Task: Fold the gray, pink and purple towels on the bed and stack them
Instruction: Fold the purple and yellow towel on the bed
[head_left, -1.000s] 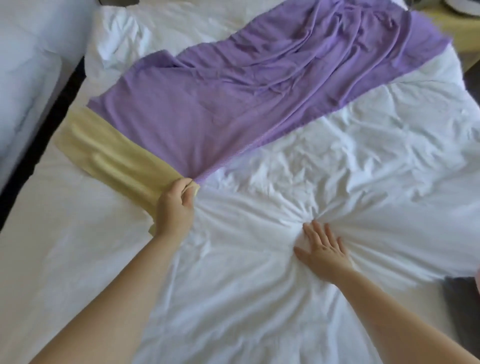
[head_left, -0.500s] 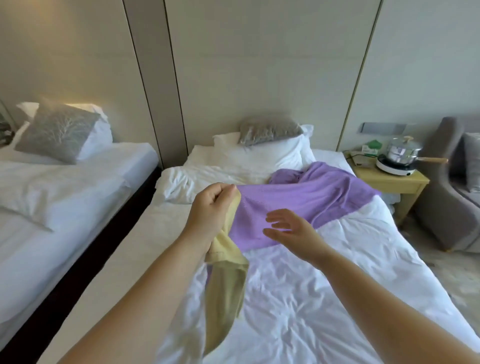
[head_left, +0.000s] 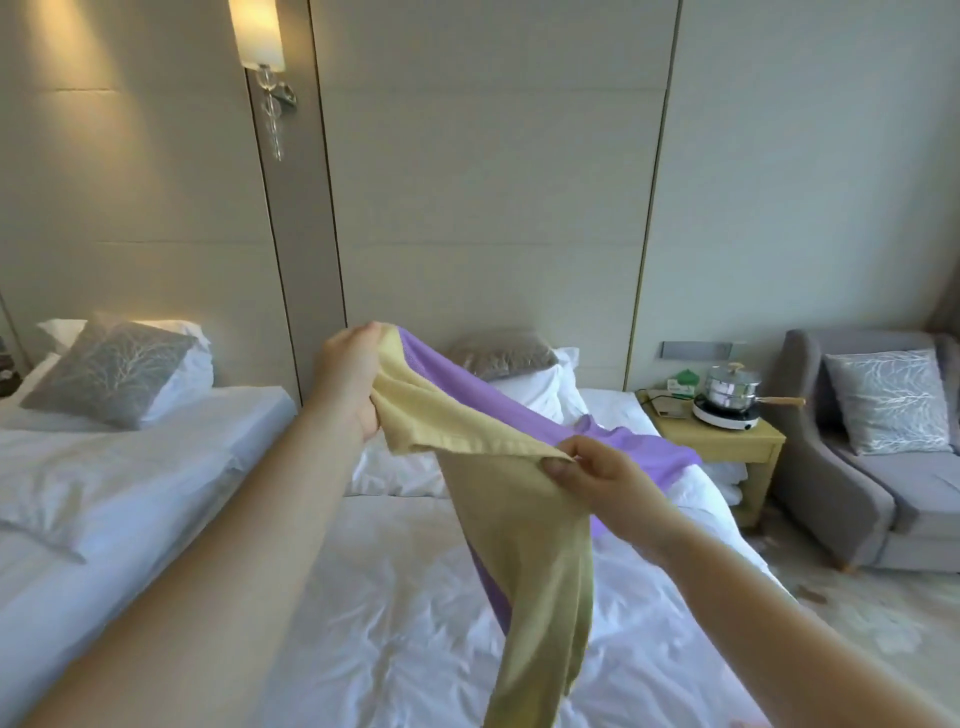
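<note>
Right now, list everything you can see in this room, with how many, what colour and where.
purple towel: one, purple with a yellow band, lifted over the near bed
near bed: one, white, centre
second bed: one, white, left
patterned cushions: three, gray; one per bed, one on the armchair
wall lamp: one, lit, upper left
nightstand: one, yellow, right of the near bed
pot: one, steel, on a cooktop on the nightstand
armchair: one, gray, far right
left hand: gripping the band
right hand: pinching the band's edge
</note>
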